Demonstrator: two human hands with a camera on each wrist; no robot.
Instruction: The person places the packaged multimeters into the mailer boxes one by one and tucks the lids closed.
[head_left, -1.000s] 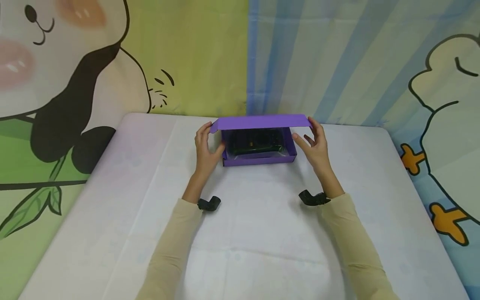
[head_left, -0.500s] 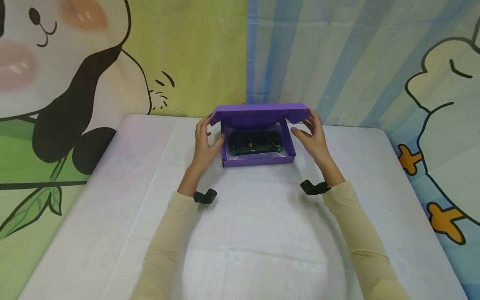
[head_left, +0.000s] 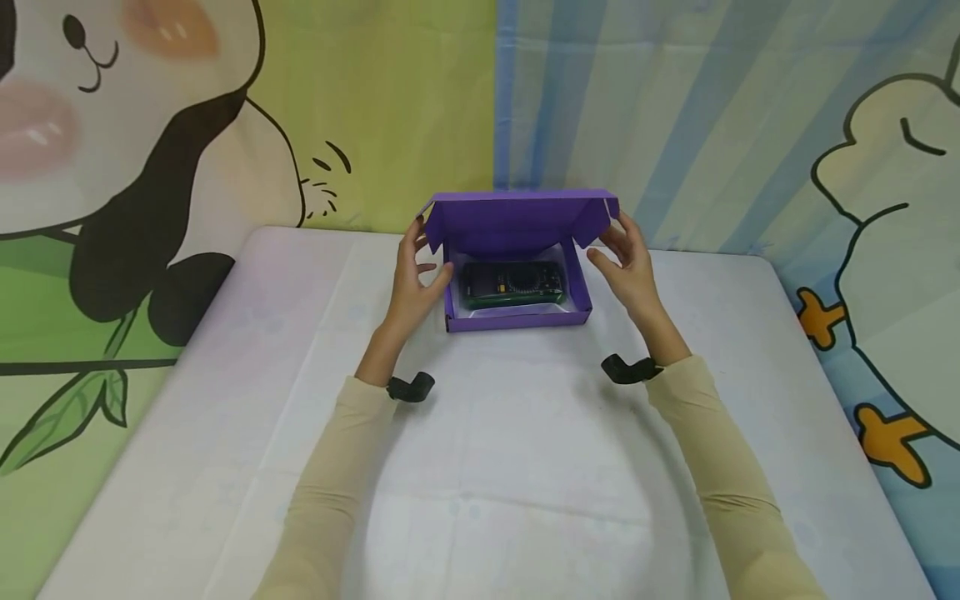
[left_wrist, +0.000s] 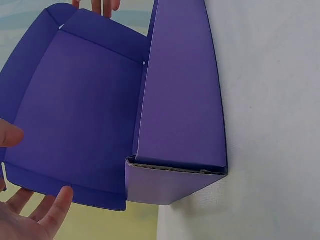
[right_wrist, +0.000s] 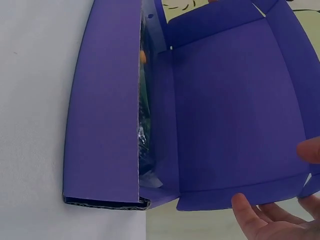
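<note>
On the surface (head_left: 487, 467), between left hand (head_left: 409, 293) and right hand (head_left: 630, 271), fingers wide against the lid (head_left: 517, 223), a purple box (head_left: 517, 322) holds a dark device (head_left: 516, 285)

- Left sleeve (head_left: 330, 475): long, plain beige, close-fitting; soft creases cross the forearm.
- Right sleeve (head_left: 720, 467): same beige fabric and cut; a bunched fold rings the forearm.
- Cuffs: plain beige, ending at the wrists.
- Left wrist camera (head_left: 411, 387): black, compact, elbow-shaped housing, worn beside the cuff.
- Right wrist camera (head_left: 628, 369): matching black, bent housing; small markings are unreadable.
- Left hand (head_left: 409, 296), right hand (head_left: 630, 275): bare.
</note>
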